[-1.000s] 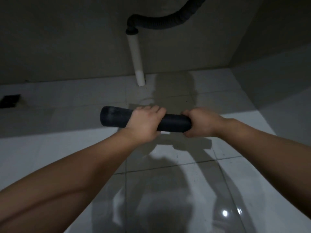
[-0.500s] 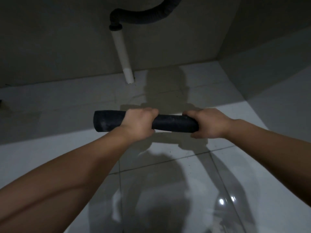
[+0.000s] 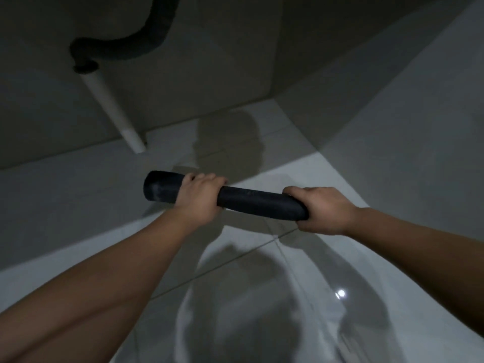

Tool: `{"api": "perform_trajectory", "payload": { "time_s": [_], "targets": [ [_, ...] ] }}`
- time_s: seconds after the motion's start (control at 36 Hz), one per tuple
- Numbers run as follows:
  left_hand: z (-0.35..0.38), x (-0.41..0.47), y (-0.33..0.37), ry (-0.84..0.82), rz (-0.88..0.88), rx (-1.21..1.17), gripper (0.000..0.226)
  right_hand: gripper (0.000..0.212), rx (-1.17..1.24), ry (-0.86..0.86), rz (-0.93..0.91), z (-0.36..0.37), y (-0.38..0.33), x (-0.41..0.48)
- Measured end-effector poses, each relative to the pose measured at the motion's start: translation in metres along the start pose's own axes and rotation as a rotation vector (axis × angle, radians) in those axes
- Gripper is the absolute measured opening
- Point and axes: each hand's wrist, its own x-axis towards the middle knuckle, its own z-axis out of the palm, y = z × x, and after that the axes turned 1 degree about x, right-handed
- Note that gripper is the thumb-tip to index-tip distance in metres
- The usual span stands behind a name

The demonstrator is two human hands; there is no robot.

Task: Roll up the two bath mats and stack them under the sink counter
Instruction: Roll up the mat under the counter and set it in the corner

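A dark bath mat, rolled into a tight tube, lies crosswise in front of me, held just above the glossy white floor tiles. My left hand wraps over the roll left of its middle. My right hand grips its right end. The roll's left end sticks out past my left hand. Only this one mat is in view.
A white drain pipe slants down to the floor at the back wall, joined to a dark corrugated hose above. A wall closes the space on the right. White floor tiles stretch into the shadowed recess behind the roll.
The view has tilted and swung, so the pipe now sits further left and slanted. My hands have spread a little further apart on the roll, and its right end has dropped slightly.
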Motion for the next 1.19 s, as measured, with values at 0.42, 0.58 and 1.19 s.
{"api": "perform_trajectory", "payload": {
  "time_s": [0.42, 0.58, 1.19],
  "targets": [
    [0.027, 0.096, 0.118, -0.061, 0.06, 0.026, 0.062, 0.045, 0.533, 0.03, 0.322, 0.022, 0.131, 0.016],
    [0.035, 0.118, 0.13, -0.141, 0.009, 0.012, 0.057, 0.033, 0.645, 0.017, 0.456, 0.042, 0.182, 0.056],
    [0.104, 0.165, 0.149, -0.249, 0.165, -0.115, 0.068, 0.054, 0.264, 0.122, 0.508, 0.106, 0.247, 0.122]
  ]
}}
